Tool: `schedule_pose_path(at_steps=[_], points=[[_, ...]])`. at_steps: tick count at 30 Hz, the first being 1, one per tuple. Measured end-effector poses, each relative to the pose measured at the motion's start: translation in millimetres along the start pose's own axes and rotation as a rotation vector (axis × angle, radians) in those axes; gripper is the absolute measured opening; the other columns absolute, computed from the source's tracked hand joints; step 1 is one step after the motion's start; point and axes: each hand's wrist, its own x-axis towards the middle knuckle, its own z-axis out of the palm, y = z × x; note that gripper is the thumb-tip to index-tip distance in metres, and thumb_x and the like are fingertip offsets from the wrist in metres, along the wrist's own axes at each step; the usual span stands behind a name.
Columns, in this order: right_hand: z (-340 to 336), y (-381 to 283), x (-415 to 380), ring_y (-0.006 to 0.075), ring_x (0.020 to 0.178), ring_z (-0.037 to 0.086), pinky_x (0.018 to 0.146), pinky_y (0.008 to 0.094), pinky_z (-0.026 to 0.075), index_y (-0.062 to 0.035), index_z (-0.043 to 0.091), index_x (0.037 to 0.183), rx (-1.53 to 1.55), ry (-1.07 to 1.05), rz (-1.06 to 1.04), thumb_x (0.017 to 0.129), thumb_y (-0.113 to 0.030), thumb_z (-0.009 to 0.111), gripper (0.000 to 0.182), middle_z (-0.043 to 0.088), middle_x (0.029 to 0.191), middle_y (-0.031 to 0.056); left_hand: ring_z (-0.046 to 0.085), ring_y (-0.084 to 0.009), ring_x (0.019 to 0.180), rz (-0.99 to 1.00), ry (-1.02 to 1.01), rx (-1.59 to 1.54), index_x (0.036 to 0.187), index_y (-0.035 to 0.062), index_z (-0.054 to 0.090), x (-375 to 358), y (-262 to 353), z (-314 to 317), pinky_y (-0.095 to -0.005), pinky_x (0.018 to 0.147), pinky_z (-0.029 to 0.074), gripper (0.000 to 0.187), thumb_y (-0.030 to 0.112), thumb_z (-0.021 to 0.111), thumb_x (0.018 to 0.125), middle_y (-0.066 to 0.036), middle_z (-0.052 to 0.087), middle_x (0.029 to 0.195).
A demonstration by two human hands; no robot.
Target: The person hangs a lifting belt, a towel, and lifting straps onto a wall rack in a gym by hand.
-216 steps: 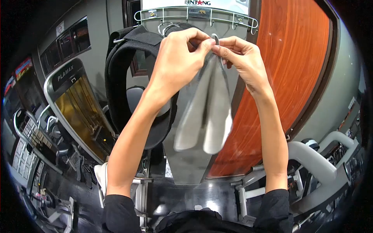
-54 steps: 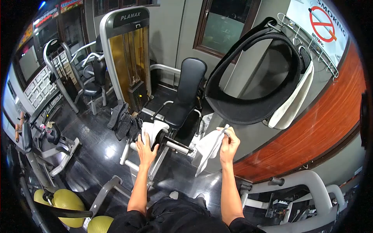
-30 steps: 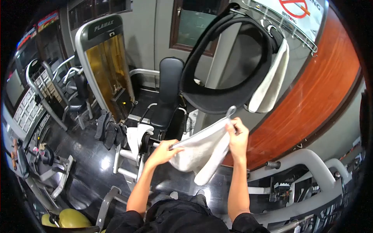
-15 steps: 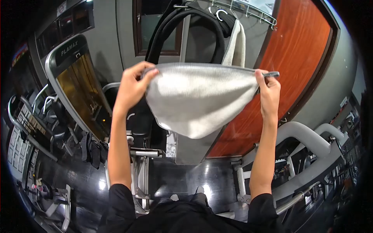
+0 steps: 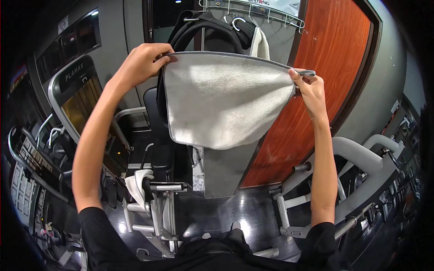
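A white cloth point(image 5: 226, 99) with a dark grey edge hangs stretched between my two hands at about chest height or above. My left hand point(image 5: 147, 63) pinches its upper left corner between thumb and fingers. At the upper right, my right hand point(image 5: 309, 86) grips the top edge, and a short end of the cloth sticks out past the thumb. The lower edge falls loose and curves to the right. Behind the cloth, black straps point(image 5: 205, 27) and a light towel point(image 5: 259, 44) hang from a wall hook rack point(image 5: 253, 11), partly covered by the cloth.
A weight machine marked PLAMAX point(image 5: 72, 74) stands at the left. Another white cloth point(image 5: 137, 187) drapes over a metal machine frame point(image 5: 162, 217) below it. A reddish wooden door panel point(image 5: 332, 54) is ahead right, with a grey machine frame point(image 5: 357, 153) nearer right.
My left hand has moved left and up, and the cloth is spread flatter with its lower left corner showing. My right hand has risen slightly. The head view has shifted.
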Motion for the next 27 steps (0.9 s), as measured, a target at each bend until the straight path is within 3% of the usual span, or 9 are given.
schedule_pose_path(at_steps=[4, 9, 15, 19, 20, 21, 25, 27], points=[[-7, -19, 8, 0.0055, 0.048, 0.050, 0.040, 0.0200, 0.040, 0.0031, 0.069, 0.092, -0.103, -0.040, -0.077, 0.081, -0.038, 0.072, 0.043, 0.053, 0.058, -0.0015, 0.054, -0.0314, 0.065, 0.165, -0.083, 0.150, 0.091, -0.0013, 0.058, 10, 9, -28, -0.0357, 0.061, 0.043, 0.011, 0.005, 0.060, 0.081, -0.018, 0.060, 0.075], [-12, -33, 15, 0.0055, 0.038, 0.045, 0.037, 0.0198, 0.035, 0.0022, 0.069, 0.093, -0.181, -0.039, -0.130, 0.081, -0.042, 0.071, 0.045, 0.051, 0.053, -0.0014, 0.044, -0.0230, 0.059, 0.111, -0.096, 0.146, 0.086, -0.0021, 0.058, 14, 23, -49, -0.0342, 0.057, 0.039, 0.014, 0.011, 0.060, 0.084, -0.014, 0.053, 0.066], [-19, -30, 17, 0.0034, 0.038, 0.040, 0.035, 0.0194, 0.030, 0.0020, 0.069, 0.093, -0.199, -0.050, -0.113, 0.081, -0.042, 0.070, 0.046, 0.052, 0.054, -0.0018, 0.044, -0.0253, 0.058, 0.074, -0.153, 0.240, 0.085, -0.0025, 0.057, 14, 30, -52, -0.0356, 0.058, 0.039, 0.016, 0.013, 0.060, 0.085, -0.015, 0.053, 0.066], [-20, -27, 16, 0.0010, 0.041, 0.039, 0.034, 0.0181, 0.027, 0.0009, 0.067, 0.096, 0.062, 0.073, -0.136, 0.081, -0.036, 0.072, 0.040, 0.058, 0.064, -0.0018, 0.046, -0.0282, 0.058, 0.009, -0.222, 0.270, 0.082, -0.0028, 0.057, 14, 47, -53, -0.0367, 0.059, 0.040, 0.018, 0.015, 0.061, 0.084, -0.017, 0.053, 0.066], [-21, -28, 16, 0.0002, 0.043, 0.039, 0.033, 0.0179, 0.025, 0.0002, 0.067, 0.096, 0.148, 0.097, -0.133, 0.081, -0.034, 0.073, 0.038, 0.059, 0.068, -0.0018, 0.048, -0.0288, 0.059, -0.045, -0.352, 0.249, 0.080, -0.0031, 0.057, 16, 55, -55, -0.0373, 0.060, 0.041, 0.021, 0.017, 0.062, 0.083, -0.018, 0.054, 0.066], [-26, -30, 15, 0.0011, 0.051, 0.045, 0.040, 0.0165, 0.033, -0.0013, 0.067, 0.095, 0.169, 0.082, -0.110, 0.083, -0.031, 0.071, 0.033, 0.062, 0.074, -0.0008, 0.050, -0.0294, 0.061, -0.099, -0.483, 0.226, 0.078, -0.0034, 0.057, 17, 64, -55, -0.0380, 0.060, 0.041, 0.023, 0.019, 0.063, 0.082, -0.019, 0.054, 0.067], [-30, -21, 24, 0.0035, 0.063, 0.051, 0.055, 0.0173, 0.042, -0.0010, 0.067, 0.096, 0.416, 0.037, -0.122, 0.086, -0.029, 0.068, 0.029, 0.062, 0.076, -0.0006, 0.059, -0.0265, 0.067, -0.127, -0.720, 0.240, 0.083, -0.0035, 0.062, 21, 86, -40, -0.0340, 0.065, 0.047, 0.028, 0.025, 0.066, 0.081, -0.017, 0.061, 0.072], [-36, -19, 29, 0.0053, 0.075, 0.054, 0.069, 0.0196, 0.044, -0.0001, 0.068, 0.098, 0.374, -0.111, -0.131, 0.088, -0.026, 0.065, 0.027, 0.063, 0.079, 0.0003, 0.060, -0.0265, 0.068, -0.082, -0.682, 0.138, 0.086, -0.0030, 0.063, 28, 98, -29, -0.0332, 0.065, 0.047, 0.028, 0.025, 0.066, 0.081, -0.015, 0.063, 0.074]])
